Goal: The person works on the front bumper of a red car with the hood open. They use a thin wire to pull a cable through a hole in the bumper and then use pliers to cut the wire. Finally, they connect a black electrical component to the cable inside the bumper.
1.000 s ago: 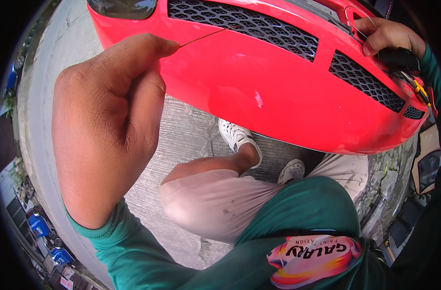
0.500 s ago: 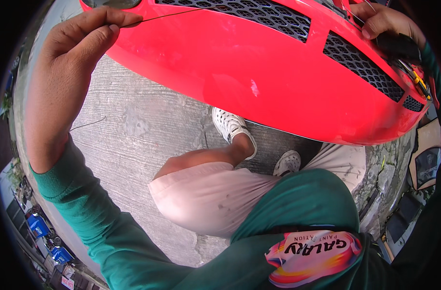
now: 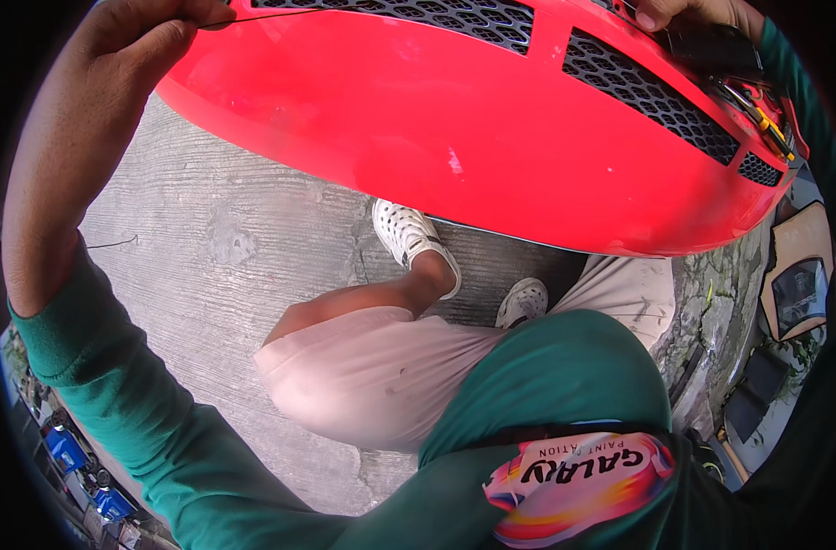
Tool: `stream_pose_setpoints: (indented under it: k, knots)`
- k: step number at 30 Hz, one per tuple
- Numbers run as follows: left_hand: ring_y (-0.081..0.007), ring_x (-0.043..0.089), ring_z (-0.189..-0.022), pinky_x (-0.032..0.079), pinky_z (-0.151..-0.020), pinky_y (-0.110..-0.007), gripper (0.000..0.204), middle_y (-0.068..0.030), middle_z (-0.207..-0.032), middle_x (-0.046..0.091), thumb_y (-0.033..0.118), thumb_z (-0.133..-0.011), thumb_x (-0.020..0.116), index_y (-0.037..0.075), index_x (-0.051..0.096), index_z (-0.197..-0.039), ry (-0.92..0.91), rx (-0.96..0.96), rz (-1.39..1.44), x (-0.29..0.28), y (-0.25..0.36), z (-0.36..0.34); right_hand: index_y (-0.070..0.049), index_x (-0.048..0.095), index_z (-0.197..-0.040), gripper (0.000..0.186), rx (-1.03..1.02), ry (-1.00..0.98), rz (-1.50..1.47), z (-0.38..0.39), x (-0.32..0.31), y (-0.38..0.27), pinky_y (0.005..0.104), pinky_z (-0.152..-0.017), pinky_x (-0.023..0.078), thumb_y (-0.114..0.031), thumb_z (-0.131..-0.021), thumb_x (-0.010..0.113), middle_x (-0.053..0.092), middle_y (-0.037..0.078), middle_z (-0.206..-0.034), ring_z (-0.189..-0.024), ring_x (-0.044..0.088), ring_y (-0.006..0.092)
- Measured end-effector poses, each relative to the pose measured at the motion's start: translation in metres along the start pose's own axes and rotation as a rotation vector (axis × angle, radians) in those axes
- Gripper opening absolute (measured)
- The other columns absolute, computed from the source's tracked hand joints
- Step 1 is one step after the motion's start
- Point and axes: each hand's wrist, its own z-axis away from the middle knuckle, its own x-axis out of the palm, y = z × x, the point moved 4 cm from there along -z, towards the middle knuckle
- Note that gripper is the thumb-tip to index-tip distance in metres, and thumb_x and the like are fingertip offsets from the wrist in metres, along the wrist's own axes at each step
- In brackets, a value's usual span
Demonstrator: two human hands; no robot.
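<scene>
A large glossy red car bumper [image 3: 418,128] with black mesh grille inserts [image 3: 656,87] lies across the top of the view. My left hand [image 3: 148,32], at the upper left, pinches a thin dark wire [image 3: 280,13] between thumb and fingers. The wire runs rightward along the grille's edge. At the bumper's far right edge is my right hand [image 3: 688,13], thumb bent in and fingers closed; the picture's top edge cuts it off, and what it grips is hidden. A black blocky object [image 3: 716,50] lies under that wrist, beside a yellow-and-black handled tool [image 3: 766,124].
Grooved concrete floor [image 3: 225,202] spreads below the bumper. A loose wire end [image 3: 115,243] shows beside my left forearm. My foot in a white clog [image 3: 409,234] rests close to the bumper's near edge. Brown cardboard [image 3: 794,257] and a dark panel [image 3: 757,390] lie at right.
The view has shifted, so the bumper and both hands sit higher and further left in the picture. My left hand still pinches the wire; the right hand stays at the bumper's far edge.
</scene>
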Motion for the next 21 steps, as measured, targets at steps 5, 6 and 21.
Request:
stream_pose_setpoints:
  k: [5, 6, 21]
  knots:
    - [-0.0294, 0.063, -0.148, 0.040, -0.132, -0.052, 0.041, -0.0101, -0.146, 0.075, 0.040, -0.116, 0.060, 0.016, 0.073, -0.147, -0.015, 0.053, -0.071, -0.005, 0.000, -0.013, -0.002, 0.068, -0.133, 0.041, 0.045, -0.201, -0.050, 0.006, 0.003, -0.001, 0.0297, -0.063, 0.060, -0.011, -0.095, 0.077, 0.079, 0.005, -0.105, -0.074, 0.074, 0.0151]
    - [-0.0297, 0.063, -0.149, 0.040, -0.132, -0.053, 0.041, -0.0106, -0.148, 0.074, 0.040, -0.116, 0.060, 0.017, 0.072, -0.148, -0.003, 0.044, -0.110, -0.005, 0.003, -0.011, -0.002, 0.067, -0.133, 0.040, 0.030, -0.137, 0.007, 0.005, -0.001, -0.002, 0.0286, -0.059, 0.058, -0.011, -0.095, 0.077, 0.079, 0.004, -0.103, -0.071, 0.073, 0.0141]
    - [-0.0189, 0.076, -0.083, 0.061, -0.080, -0.037, 0.031, -0.0120, -0.103, 0.087, 0.004, -0.102, 0.062, 0.006, 0.087, -0.120, 0.109, 0.333, -0.068, -0.003, 0.086, 0.016, -0.003, 0.067, -0.121, 0.028, 0.026, -0.156, 0.093, -0.003, -0.012, 0.002, 0.0297, -0.057, 0.055, -0.012, -0.097, 0.078, 0.075, 0.002, -0.092, -0.068, 0.070, 0.0130]
